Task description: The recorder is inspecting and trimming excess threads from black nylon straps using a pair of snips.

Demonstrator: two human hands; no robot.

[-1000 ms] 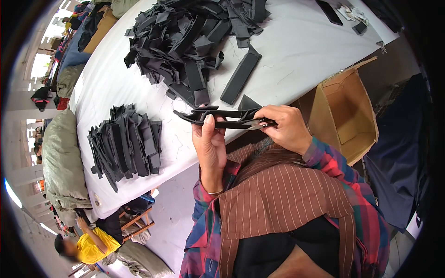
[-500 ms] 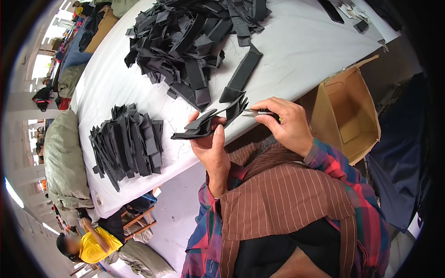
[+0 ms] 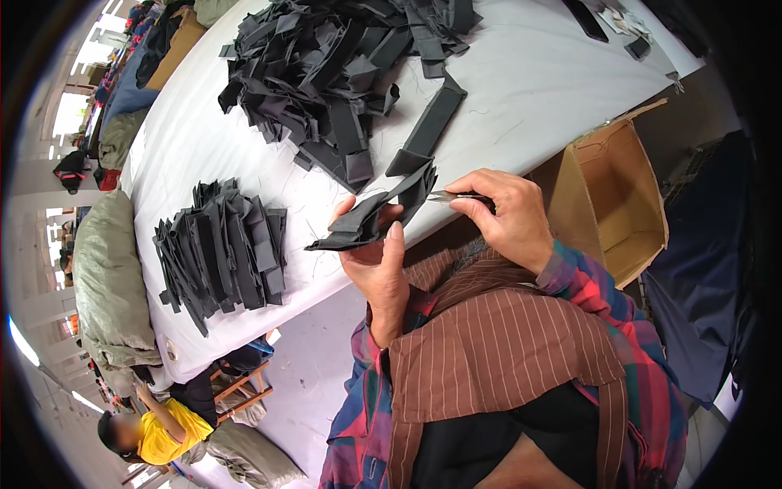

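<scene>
My left hand (image 3: 378,273) grips a folded dark grey fabric strip (image 3: 358,222) above the table's near edge, thumb raised beside it. From it a loop of the same cloth bends up toward another fabric strip (image 3: 427,121), which reaches back near the big heap; whether the two are joined I cannot tell. My right hand (image 3: 515,213) is closed around small thread snips (image 3: 458,196), whose pointed tips are at the right edge of the held cloth. Left of my hands, a row of folded strips (image 3: 224,253) lies packed together.
A large loose heap of dark strips (image 3: 301,73) covers the far part of the white table (image 3: 521,73). An open cardboard box (image 3: 607,196) stands at the right. A dark phone-like slab (image 3: 585,19) lies far right. At lower left a person in yellow (image 3: 173,430) sits by a wooden stool (image 3: 244,391).
The held strip has tilted and its right loop opened a little. My left hand has shifted slightly right; the snips stay near the cloth's edge.
</scene>
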